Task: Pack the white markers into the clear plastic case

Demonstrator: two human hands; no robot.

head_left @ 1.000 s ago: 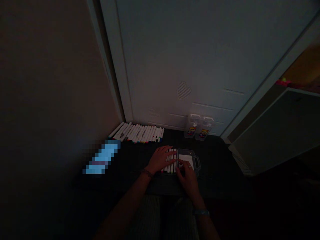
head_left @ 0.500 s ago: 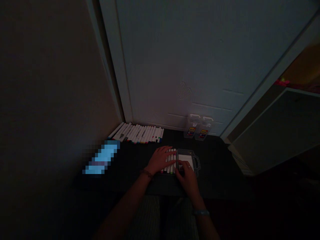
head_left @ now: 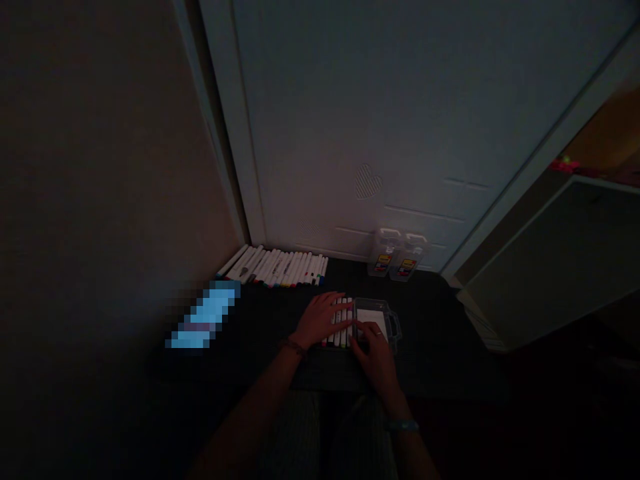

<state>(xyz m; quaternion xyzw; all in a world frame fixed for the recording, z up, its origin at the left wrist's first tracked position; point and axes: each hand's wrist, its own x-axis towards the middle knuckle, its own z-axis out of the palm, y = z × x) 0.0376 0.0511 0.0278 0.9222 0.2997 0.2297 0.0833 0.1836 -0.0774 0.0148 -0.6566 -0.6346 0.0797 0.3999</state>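
An opened clear plastic case point(head_left: 395, 326) lies on the dark table, with a white card point(head_left: 369, 318) in its right half. White markers point(head_left: 343, 333) with coloured ends sit side by side in a row to the left of it. Across these markers my left hand point(head_left: 320, 319) lies flat, its fingers stretched out towards the right. My right hand point(head_left: 374, 347) is over the case, fingers bent, with thumb and forefinger close to the rightmost marker and the case's middle edge. Whatever those fingertips grip is too dark and small to make out.
A long row of white markers point(head_left: 283, 268) lies at the back left of the table point(head_left: 430, 360). Two clear cases point(head_left: 384, 257) with labels stand upright against the white door point(head_left: 320, 133). A blurred bright blue oblong point(head_left: 205, 317) is at the left edge.
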